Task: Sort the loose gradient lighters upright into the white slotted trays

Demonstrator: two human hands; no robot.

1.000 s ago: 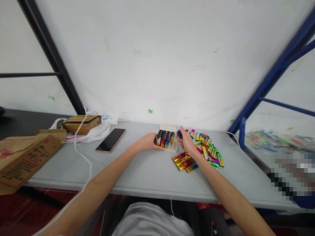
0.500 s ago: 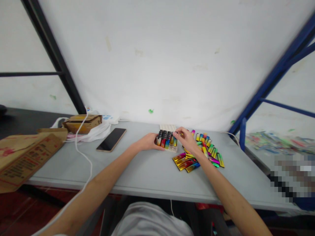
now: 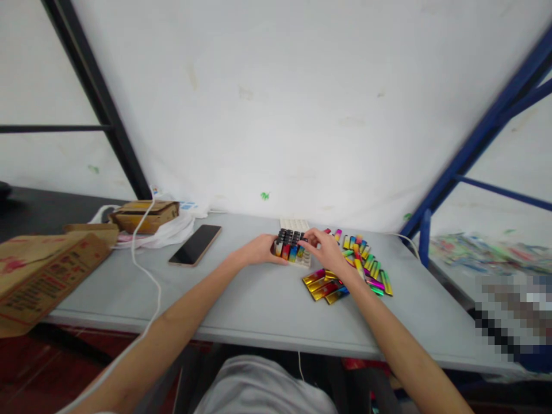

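A small white tray [image 3: 304, 264] with rows of holes stands on the table, holding several upright shiny lighters [image 3: 286, 250] with black tops. My left hand [image 3: 261, 249] is wrapped round the tray's left side, thumb along the front and fingers behind. At the tray's right part, my right hand [image 3: 322, 247] pinches the black top of a lighter [image 3: 301, 251] standing at the end of the filled rows. Some holes at the front right corner show no lighter. Beside and under my right forearm lies a loose pile of metallic rainbow lighters [image 3: 319, 286].
Behind the tray is another white holed tray [image 3: 294, 223] against the wall. To the left lie a phone [image 3: 195, 245], a white plastic bag [image 3: 175, 233], a small cardboard box [image 3: 144, 215] and a larger carton [image 3: 56, 270]. A white cable [image 3: 158, 287] crosses my left forearm.
My right hand has shifted slightly left and down over the tray, its fingertips now at a lighter's top further left. My left hand stays on the tray.
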